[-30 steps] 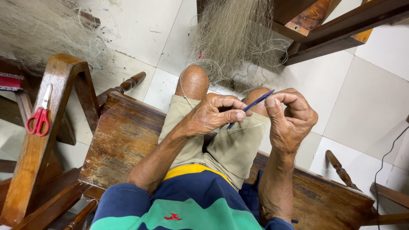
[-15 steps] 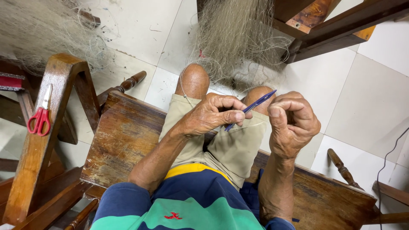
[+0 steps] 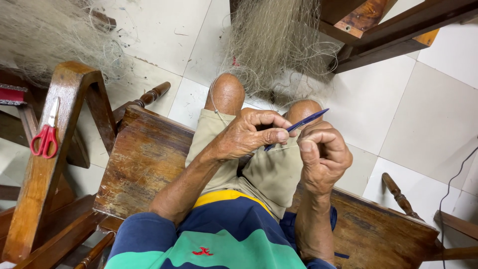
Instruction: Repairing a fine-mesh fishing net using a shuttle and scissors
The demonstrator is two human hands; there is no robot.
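Over lap: left hand (image 3: pixel 249 137) pinched blue needle (image 3: pixel 298 123)
Right hand (image 3: pixel 323 159): fingers curled shut on thread
Left armrest: red scissors (image 3: pixel 45 139)

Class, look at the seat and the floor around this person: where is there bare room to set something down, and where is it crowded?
Bare: the wooden seat between the armrest and the person's thigh, and the white floor tiles on the right. Crowded: the lap, where the left hand and right hand work the blue tool, and the tiles under the net.

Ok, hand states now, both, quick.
Left hand: closed, pinching the blue netting needle.
Right hand: closed in a fist beside the needle; contents cannot be told.
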